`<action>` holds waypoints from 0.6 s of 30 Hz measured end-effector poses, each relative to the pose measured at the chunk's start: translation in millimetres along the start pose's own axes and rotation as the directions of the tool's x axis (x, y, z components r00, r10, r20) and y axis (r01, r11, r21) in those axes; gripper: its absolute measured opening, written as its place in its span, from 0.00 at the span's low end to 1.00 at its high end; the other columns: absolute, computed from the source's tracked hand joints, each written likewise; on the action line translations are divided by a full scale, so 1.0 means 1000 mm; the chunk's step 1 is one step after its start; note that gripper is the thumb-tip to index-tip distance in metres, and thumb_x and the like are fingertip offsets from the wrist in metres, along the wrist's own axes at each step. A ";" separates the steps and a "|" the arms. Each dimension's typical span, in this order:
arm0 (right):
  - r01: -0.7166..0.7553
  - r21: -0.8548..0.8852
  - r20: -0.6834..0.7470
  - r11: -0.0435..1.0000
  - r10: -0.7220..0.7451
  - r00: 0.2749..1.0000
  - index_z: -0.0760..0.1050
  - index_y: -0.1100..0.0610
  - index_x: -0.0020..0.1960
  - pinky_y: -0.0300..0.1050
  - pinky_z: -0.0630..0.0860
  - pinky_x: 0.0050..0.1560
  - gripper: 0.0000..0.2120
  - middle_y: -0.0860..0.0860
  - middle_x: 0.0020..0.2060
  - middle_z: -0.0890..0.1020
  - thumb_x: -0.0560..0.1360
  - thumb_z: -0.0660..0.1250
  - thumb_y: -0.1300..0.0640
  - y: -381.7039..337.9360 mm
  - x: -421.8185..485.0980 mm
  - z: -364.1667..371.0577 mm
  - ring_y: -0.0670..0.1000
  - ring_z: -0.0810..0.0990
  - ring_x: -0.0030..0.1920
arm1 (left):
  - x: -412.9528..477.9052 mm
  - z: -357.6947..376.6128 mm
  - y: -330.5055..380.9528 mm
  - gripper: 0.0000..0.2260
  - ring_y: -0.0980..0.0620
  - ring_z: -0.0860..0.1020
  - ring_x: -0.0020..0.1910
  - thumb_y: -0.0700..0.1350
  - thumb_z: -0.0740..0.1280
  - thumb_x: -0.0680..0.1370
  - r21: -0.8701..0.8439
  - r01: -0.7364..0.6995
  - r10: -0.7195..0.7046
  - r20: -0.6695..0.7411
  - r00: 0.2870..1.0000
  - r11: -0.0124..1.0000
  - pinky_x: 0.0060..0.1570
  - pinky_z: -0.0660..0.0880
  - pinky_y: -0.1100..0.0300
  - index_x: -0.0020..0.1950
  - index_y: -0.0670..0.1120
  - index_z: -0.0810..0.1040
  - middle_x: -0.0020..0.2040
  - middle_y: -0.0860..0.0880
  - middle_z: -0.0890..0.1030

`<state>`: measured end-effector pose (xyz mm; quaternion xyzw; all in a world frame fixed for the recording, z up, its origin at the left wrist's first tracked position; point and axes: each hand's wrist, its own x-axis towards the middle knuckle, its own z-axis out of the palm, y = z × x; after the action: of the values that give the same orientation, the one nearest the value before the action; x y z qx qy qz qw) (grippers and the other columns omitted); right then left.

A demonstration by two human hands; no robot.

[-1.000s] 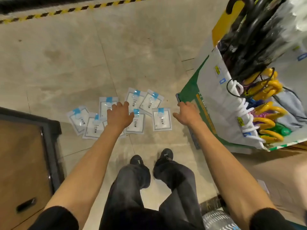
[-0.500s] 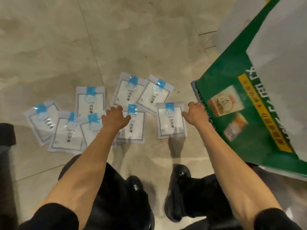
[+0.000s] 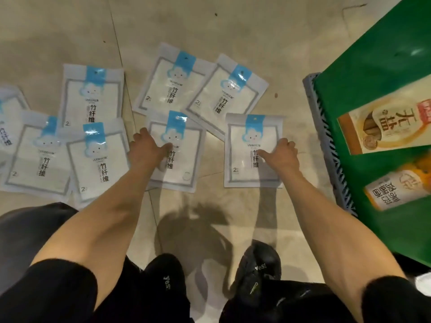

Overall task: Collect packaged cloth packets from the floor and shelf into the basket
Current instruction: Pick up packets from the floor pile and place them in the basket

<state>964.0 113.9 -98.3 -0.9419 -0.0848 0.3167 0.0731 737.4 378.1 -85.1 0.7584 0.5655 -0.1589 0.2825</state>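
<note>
Several white cloth packets with blue cloud labels lie flat on the beige floor, some overlapping. My left hand (image 3: 149,150) is on the left edge of the middle packet (image 3: 184,164), thumb on its face and fingers curled at the edge. My right hand (image 3: 283,156) grips the right edge of the rightmost packet (image 3: 247,169) the same way, thumb on top. Other packets lie further left (image 3: 93,96) and behind (image 3: 224,99). A grey-blue latticed basket wall (image 3: 331,145) shows at the right, mostly hidden under a green board.
The green display board (image 3: 373,85) with food pictures leans over the right side of the view. My black shoes (image 3: 256,262) and trouser legs fill the bottom. Bare tiled floor (image 3: 210,24) stretches beyond the packets.
The view has dropped closer to the floor. My right hand moved left from the basket edge onto the rightmost packet. My left hand shifted right onto the middle packet's edge.
</note>
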 end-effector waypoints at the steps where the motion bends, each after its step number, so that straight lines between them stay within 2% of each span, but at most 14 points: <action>1: -0.005 0.014 -0.020 1.000 0.005 1.000 0.63 0.64 0.70 0.57 0.72 0.59 0.39 0.60 0.66 0.66 0.71 0.73 0.40 0.001 0.001 0.005 0.63 0.67 0.67 | 0.000 0.004 -0.003 0.38 0.34 0.69 0.69 0.57 0.75 0.73 -0.017 0.027 -0.027 -0.003 1.000 1.000 0.62 0.69 0.41 0.73 0.38 0.62 0.69 0.36 0.68; 6: -0.045 0.044 -0.098 0.998 0.049 0.994 0.63 0.64 0.69 0.58 0.73 0.58 0.44 0.60 0.66 0.66 0.66 0.78 0.39 0.002 0.001 0.016 0.63 0.68 0.66 | -0.003 0.013 -0.003 0.41 0.35 0.68 0.70 0.56 0.77 0.72 -0.046 0.149 -0.150 -0.028 0.988 0.988 0.65 0.68 0.40 0.73 0.37 0.61 0.72 0.36 0.66; 11: -0.115 0.165 -0.089 0.979 0.131 0.987 0.63 0.63 0.68 0.57 0.72 0.61 0.47 0.60 0.65 0.70 0.62 0.81 0.39 0.000 0.002 0.018 0.62 0.70 0.67 | -0.005 0.023 -0.008 0.43 0.37 0.70 0.69 0.55 0.79 0.70 -0.187 0.201 -0.203 0.009 0.979 0.962 0.64 0.73 0.44 0.73 0.35 0.61 0.71 0.36 0.68; 16: -0.183 0.307 -0.019 0.934 0.199 0.980 0.63 0.64 0.70 0.56 0.73 0.63 0.46 0.60 0.67 0.70 0.63 0.82 0.44 -0.001 0.002 0.018 0.61 0.70 0.69 | -0.010 0.024 -0.008 0.36 0.40 0.75 0.64 0.53 0.78 0.71 -0.325 0.227 -0.234 0.018 0.972 0.918 0.58 0.76 0.48 0.70 0.36 0.67 0.66 0.39 0.72; 18: -0.196 0.384 -0.007 0.902 0.215 0.977 0.65 0.64 0.68 0.53 0.75 0.59 0.42 0.59 0.65 0.73 0.65 0.82 0.47 0.000 0.003 0.017 0.61 0.74 0.66 | -0.012 0.026 -0.006 0.33 0.42 0.77 0.59 0.50 0.78 0.72 -0.449 0.252 -0.267 0.032 0.963 0.857 0.55 0.76 0.50 0.69 0.37 0.69 0.62 0.41 0.75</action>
<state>955.4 116.2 -113.5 -0.9207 0.0801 0.3100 0.2231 730.0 354.1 -100.1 0.5919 0.6881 -0.0488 0.4169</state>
